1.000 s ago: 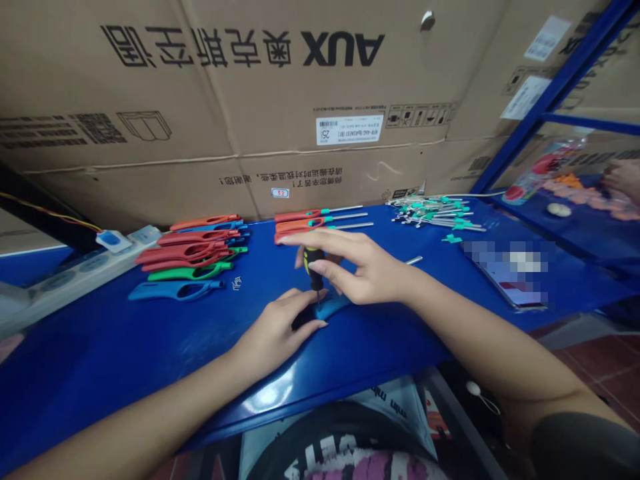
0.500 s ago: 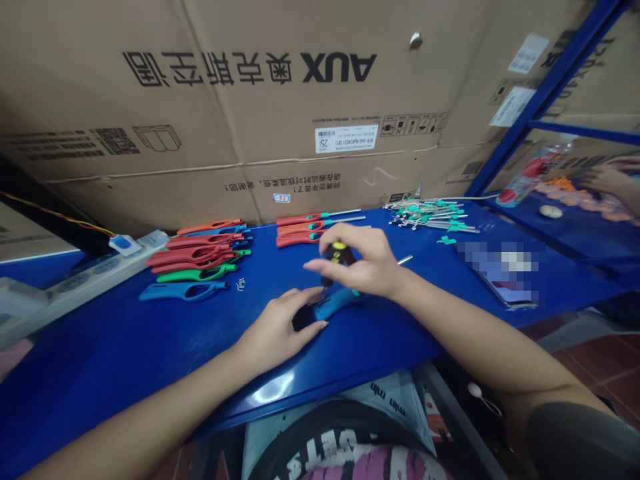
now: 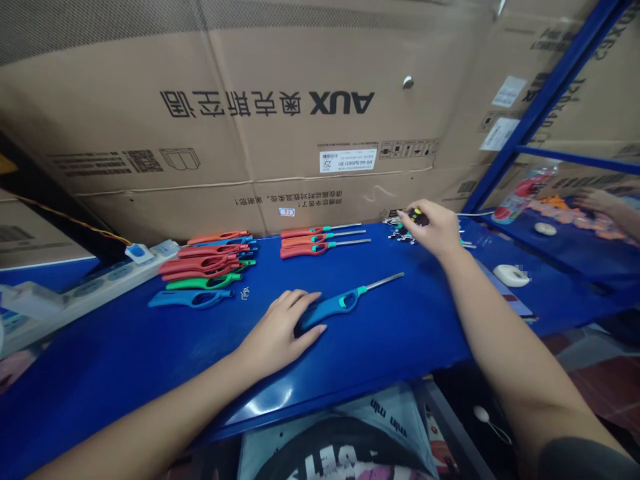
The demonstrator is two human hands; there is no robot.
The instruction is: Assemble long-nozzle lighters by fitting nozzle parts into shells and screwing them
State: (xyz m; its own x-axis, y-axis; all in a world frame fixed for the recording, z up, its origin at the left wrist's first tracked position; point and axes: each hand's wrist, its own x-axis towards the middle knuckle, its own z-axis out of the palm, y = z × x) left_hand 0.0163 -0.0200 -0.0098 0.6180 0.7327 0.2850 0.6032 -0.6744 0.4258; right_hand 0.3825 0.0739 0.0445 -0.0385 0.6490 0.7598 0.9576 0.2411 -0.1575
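Note:
A blue long-neck lighter [image 3: 327, 308] with a teal trigger and a metal tube lies on the blue table, its tube pointing right and away. Thumb and fingers of my left hand [image 3: 275, 327] close around the handle end and hold it against the tabletop. My right hand [image 3: 436, 230] grips a black-and-yellow screwdriver [image 3: 418, 216]; its shaft cannot be made out. That hand is over a pile of metal tubes with teal parts [image 3: 397, 230] at the back right and covers much of it.
At left lie several coloured lighter handles [image 3: 200, 267] beside a power strip [image 3: 110, 283]. Three red and orange lighters with tubes [image 3: 305, 248] lie at the back. A phone [image 3: 510, 300] and a white object [image 3: 510, 275] are at right. A co-worker's hand [image 3: 597, 200] shows beyond the blue frame [image 3: 530, 113].
My right hand has lifted the screwdriver off the blue lighter and moved it right and back to the tube pile. My left hand stays on the lighter. The view has tilted up slightly.

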